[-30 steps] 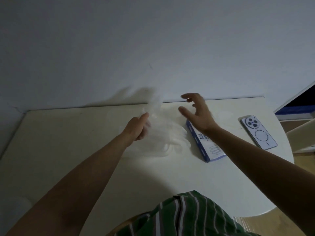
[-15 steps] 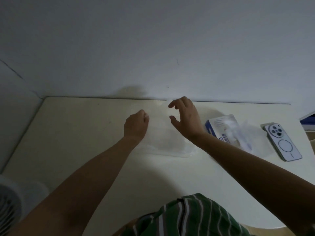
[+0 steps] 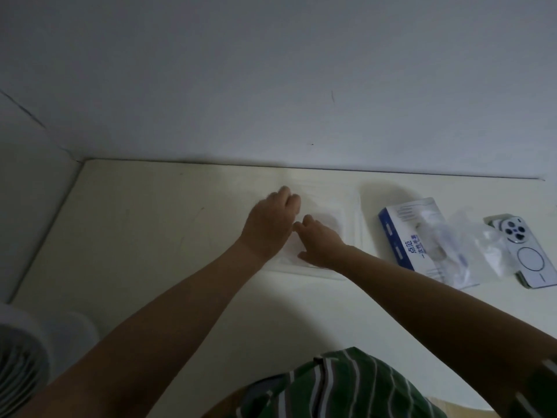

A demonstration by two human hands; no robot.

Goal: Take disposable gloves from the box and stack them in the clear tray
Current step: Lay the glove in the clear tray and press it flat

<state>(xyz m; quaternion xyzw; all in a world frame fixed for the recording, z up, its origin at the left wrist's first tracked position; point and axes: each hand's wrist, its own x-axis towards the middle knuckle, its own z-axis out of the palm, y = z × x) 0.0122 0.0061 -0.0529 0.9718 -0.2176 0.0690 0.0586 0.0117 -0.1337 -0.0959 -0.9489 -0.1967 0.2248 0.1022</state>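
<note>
Head view: over the clear tray [image 3: 358, 220], left grip [image 3: 269, 227] is curled, contents unclear; right grip [image 3: 321, 244] presses flat inside; glove box [image 3: 405, 236] lies right of it

Clear plastic tray [image 3: 358, 224] on matt table [image 3: 150, 236] (box [image 3: 401, 233] glossy card).

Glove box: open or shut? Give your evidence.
Open. Clear gloves spill from the slot on top of the glove box.
</note>
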